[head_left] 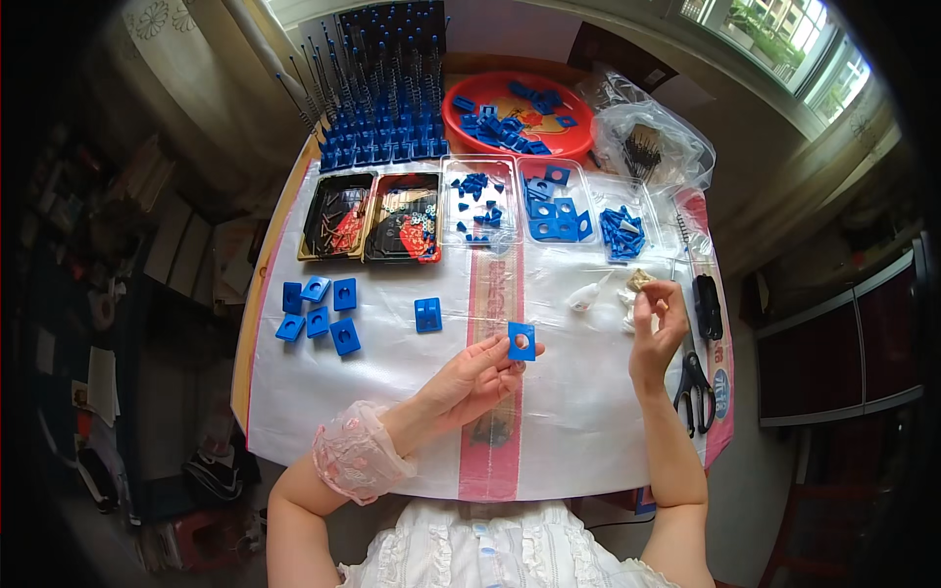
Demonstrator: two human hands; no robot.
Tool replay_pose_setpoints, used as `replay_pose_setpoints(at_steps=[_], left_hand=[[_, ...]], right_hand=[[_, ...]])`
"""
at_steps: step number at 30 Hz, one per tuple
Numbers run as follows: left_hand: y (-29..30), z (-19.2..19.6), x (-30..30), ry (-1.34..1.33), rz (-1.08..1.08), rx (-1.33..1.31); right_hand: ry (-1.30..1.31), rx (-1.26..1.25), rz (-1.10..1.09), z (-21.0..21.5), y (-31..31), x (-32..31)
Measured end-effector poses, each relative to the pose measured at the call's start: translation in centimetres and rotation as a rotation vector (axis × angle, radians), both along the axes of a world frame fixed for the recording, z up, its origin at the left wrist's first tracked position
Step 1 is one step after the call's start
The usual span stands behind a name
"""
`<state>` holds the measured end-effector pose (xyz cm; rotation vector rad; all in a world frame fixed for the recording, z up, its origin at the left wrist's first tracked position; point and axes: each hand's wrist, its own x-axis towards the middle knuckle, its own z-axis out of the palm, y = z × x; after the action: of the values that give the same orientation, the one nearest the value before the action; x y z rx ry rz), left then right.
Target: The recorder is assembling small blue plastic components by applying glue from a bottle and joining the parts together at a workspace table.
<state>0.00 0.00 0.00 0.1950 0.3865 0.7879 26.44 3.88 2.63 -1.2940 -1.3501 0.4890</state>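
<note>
In my left hand (478,380) is a blue square plate (515,335) with a round hole, pinched between thumb and fingers above the middle of the table. My right hand (661,328) is raised at the right, its fingers curled in at a small tan piece (641,279), which appears to be between the fingertips. A crumpled white thing (628,316) lies behind that hand. Left of it rests a small white squeeze bottle (585,297) with a thin nozzle. One blue part (427,315) with a ridged face sits left of my left hand. Several holed blue blocks (318,321) lie farther left.
Two black trays (338,182) of small hardware and clear boxes (478,162) of blue pieces form a row. Behind stand blue bases with upright springs (382,127), a red basin (578,122) and a plastic bag (676,137). Black scissors (695,392) and a black case (708,307) lie right.
</note>
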Motion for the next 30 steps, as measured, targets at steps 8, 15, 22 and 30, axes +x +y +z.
replay_pose_setpoints(at_steps=[8, 15, 22, 30], left_hand=[[-0.1, -0.2, 0.1, -0.013, 0.017, -0.038], [-0.2, 0.1, 0.1, -0.040, -0.011, -0.029], [-0.2, -0.1, 0.3, -0.023, -0.014, 0.009], [-0.1, 0.6, 0.2, -0.003, 0.044, 0.023]], right_hand=[[-0.595, 0.021, 0.177, 1.6, 1.3, -0.7], [-0.633, 0.022, 0.123, -1.0, 1.4, -1.9], [-0.427, 0.039, 0.157, -0.8, 1.6, -1.6], [0.276, -0.243, 0.481, 0.5, 0.9, -1.6]])
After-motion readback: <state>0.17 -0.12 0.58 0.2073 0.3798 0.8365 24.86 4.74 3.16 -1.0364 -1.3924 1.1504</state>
